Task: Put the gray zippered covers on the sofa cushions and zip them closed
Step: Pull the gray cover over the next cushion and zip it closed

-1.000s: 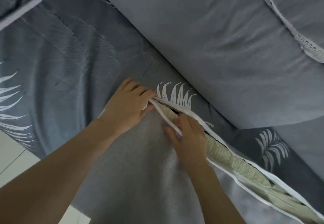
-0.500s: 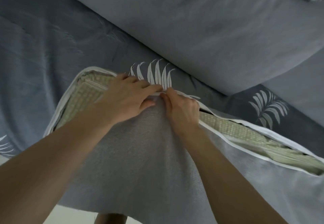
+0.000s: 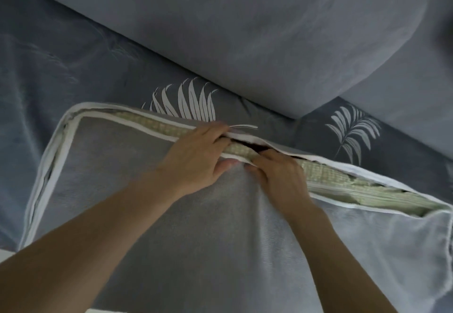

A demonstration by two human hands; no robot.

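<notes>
Head view: the gray cover (image 3: 147, 190) lies over the cushion (image 3: 331, 178) on the sofa seat (image 3: 73, 55), and its unzipped side faces the back cushion (image 3: 245, 30). The left hand (image 3: 196, 155) pinches the cover's white-edged opening. Just beside it, the right hand (image 3: 279, 178) curls its fingers into that opening and grips the near edge.

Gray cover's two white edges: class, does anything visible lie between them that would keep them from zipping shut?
Yes. The greenish cushion fills the gap between the white edges along the open side of the gray cover. The right hand has fingers tucked into that gap, beside the left hand. Nothing else visible lies there.
</notes>
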